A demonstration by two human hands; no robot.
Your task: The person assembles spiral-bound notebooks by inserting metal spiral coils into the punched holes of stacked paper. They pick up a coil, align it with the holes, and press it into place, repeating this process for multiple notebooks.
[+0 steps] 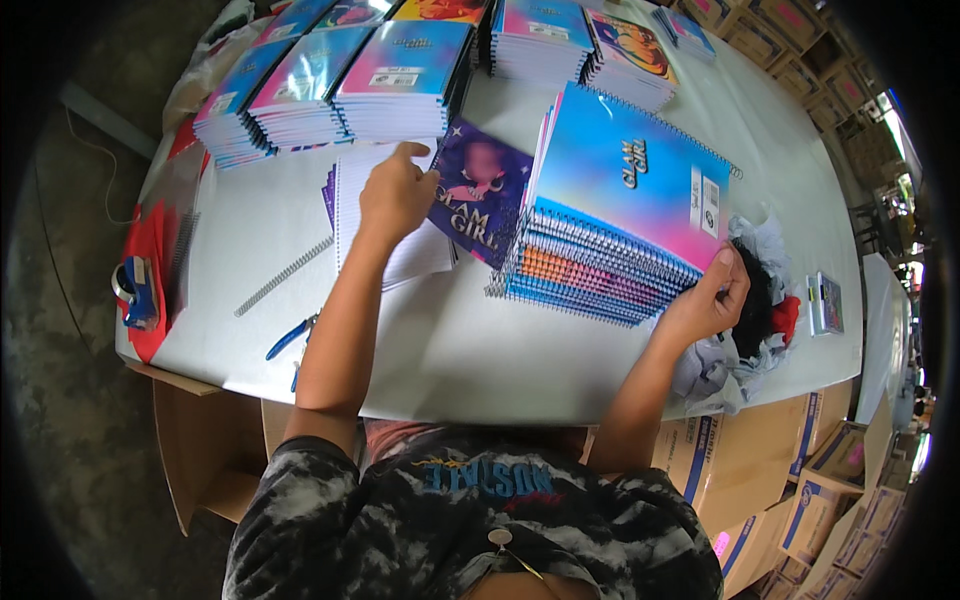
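A tall stack of spiral notebooks with blue-and-pink covers (pixel 630 165) stands on the table in front of me, slightly right of centre. My right hand (pixel 710 298) pinches the near right corner of its top notebook. To the left, my left hand (pixel 397 195) is over a spread of white lined pages (pixel 395 260), index finger and thumb apart. Its thumb reaches the edge of a purple notebook cover (pixel 480 195), which lies tilted between the pages and the stack. The left hand's other fingers are curled and partly hidden.
Several notebook stacks (pixel 400 75) line the table's far side. A loose wire spiral (pixel 283 277) and blue-handled pliers (pixel 290 338) lie at left, near a blue tape dispenser (pixel 140 292). Crumpled plastic (pixel 712 368) sits right. Cardboard boxes (pixel 745 450) stand below the table's near edge.
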